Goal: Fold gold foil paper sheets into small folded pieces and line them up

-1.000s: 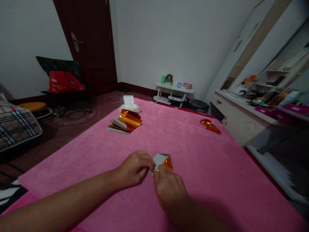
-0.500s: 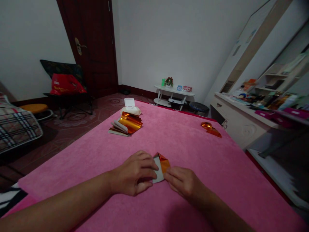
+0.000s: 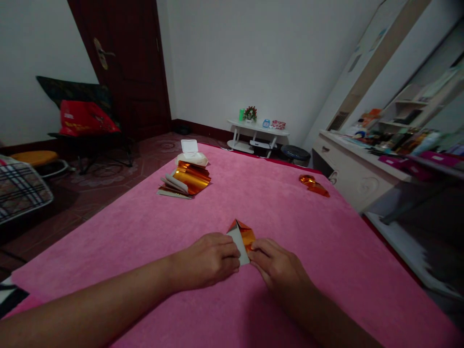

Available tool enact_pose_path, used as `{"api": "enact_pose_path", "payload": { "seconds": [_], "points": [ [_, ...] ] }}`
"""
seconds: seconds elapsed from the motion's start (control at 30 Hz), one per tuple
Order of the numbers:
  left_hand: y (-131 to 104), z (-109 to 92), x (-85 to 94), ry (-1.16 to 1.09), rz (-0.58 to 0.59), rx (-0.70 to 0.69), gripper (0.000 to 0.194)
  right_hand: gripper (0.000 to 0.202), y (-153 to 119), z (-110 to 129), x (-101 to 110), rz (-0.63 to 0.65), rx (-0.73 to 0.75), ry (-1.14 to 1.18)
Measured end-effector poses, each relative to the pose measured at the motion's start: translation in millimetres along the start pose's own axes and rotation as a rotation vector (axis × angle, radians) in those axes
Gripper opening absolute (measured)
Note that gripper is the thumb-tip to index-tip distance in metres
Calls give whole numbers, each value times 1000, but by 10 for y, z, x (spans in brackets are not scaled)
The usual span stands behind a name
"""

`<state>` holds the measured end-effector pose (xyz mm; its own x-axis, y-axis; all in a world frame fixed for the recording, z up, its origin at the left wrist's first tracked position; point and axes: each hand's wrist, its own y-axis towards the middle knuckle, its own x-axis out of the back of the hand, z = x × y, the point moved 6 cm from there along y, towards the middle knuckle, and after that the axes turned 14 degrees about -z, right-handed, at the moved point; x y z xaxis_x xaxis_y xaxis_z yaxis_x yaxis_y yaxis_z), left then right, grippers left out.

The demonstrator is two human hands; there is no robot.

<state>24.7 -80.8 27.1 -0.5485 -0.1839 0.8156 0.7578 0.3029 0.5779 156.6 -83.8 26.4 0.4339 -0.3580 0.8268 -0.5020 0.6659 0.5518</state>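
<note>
A small piece of folded foil paper (image 3: 239, 244), pale grey on one side and shiny orange-gold on the other, lies on the pink cloth (image 3: 174, 309) in front of me. Its top comes to a point, with an orange flap on the right half. My left hand (image 3: 212, 258) is closed, its curled fingers on the paper's left edge; the thumb is hidden. From the right, my right hand (image 3: 277, 266) pinches the orange edge near the lower corner. A stack of the same foil paper (image 3: 194, 178), partly curled, rests farther back on the left.
Behind the stack sits a white pack with its lid up (image 3: 190, 152). A folded orange foil piece (image 3: 314, 185) lies at the far right of the cloth. Beyond are a low white table (image 3: 257, 129), a dark stool (image 3: 295, 153) and a cluttered dresser (image 3: 357, 164).
My left fingers have curled in from a flatter, spread pose. My right hand has shifted slightly along the paper's right edge. The whole view has tilted a little, moving the background up and left.
</note>
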Motion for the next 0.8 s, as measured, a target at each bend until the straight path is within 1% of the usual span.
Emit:
{"api": "enact_pose_path", "payload": {
  "seconds": [0.1,0.2,0.27,0.37,0.47,0.53,0.67,0.73,0.8],
  "points": [
    [47,-16,35,-16,24,-9,20,17,-21,35,19,19,-49,-33],
    [88,2,67,-43,34,3,13,17,-13,15,42,31,-219,26],
    [107,5,67,-27,39,-19,13,17,8,-28,32,35,-344,93],
    [117,-10,68,-13,42,-81,14,18,53,-128,-33,24,-479,170],
    [125,-10,111,-43,48,-92,14,15,51,-246,-127,14,-594,220],
    [134,-6,146,-64,62,-83,14,12,33,-275,-162,5,-607,255],
    [144,11,145,-62,81,-75,16,14,-10,-253,-149,-10,-552,320],
    [142,50,122,-75,52,-37,16,17,-27,-244,-137,3,-549,344],
    [133,80,103,-90,8,-32,17,18,-32,-238,-130,16,-552,352]
  ]
}}
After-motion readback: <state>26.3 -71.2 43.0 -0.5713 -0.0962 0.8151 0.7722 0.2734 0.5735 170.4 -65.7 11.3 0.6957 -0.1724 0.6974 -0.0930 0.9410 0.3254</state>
